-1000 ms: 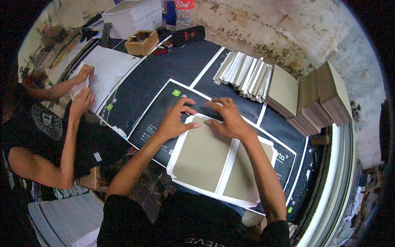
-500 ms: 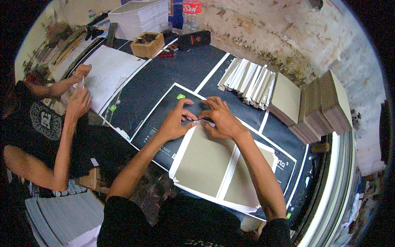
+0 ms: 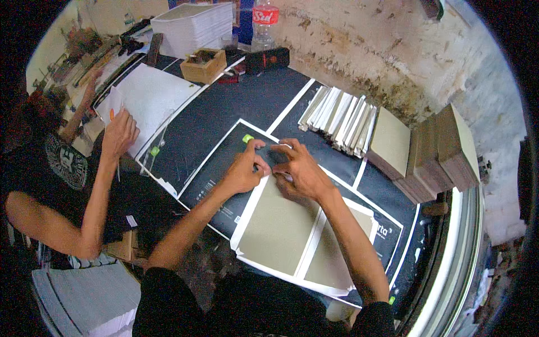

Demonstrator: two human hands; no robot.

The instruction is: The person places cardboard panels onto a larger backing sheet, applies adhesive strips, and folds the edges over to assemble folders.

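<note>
In front of me on the black table lies a book cover blank, two grey boards (image 3: pixel 276 224) on a white paper sheet with a white strip (image 3: pixel 310 240) between them. White paper edges are turned over the boards' rims. My left hand (image 3: pixel 245 173) is at its far left corner, thumb and fingers pinched on the white paper edge. Against the same corner, my right hand (image 3: pixel 301 175) has bent fingers and its thumb closed on the paper fold. The fingertips of both hands nearly meet there and partly hide the corner.
A co-worker's hand (image 3: pixel 119 135) is over a white sheet (image 3: pixel 154 98) at left. Folded white papers (image 3: pixel 338 121) and grey board stacks (image 3: pixel 429 151) stand at the far right. A wooden box (image 3: pixel 203 66), paper stack (image 3: pixel 193 28) and plastic bottle (image 3: pixel 265 25) stand at the back.
My hands stay at the corner, with the fingers shifting slightly. The co-worker's hands have moved apart, and an orange item now shows by the nearer one.
</note>
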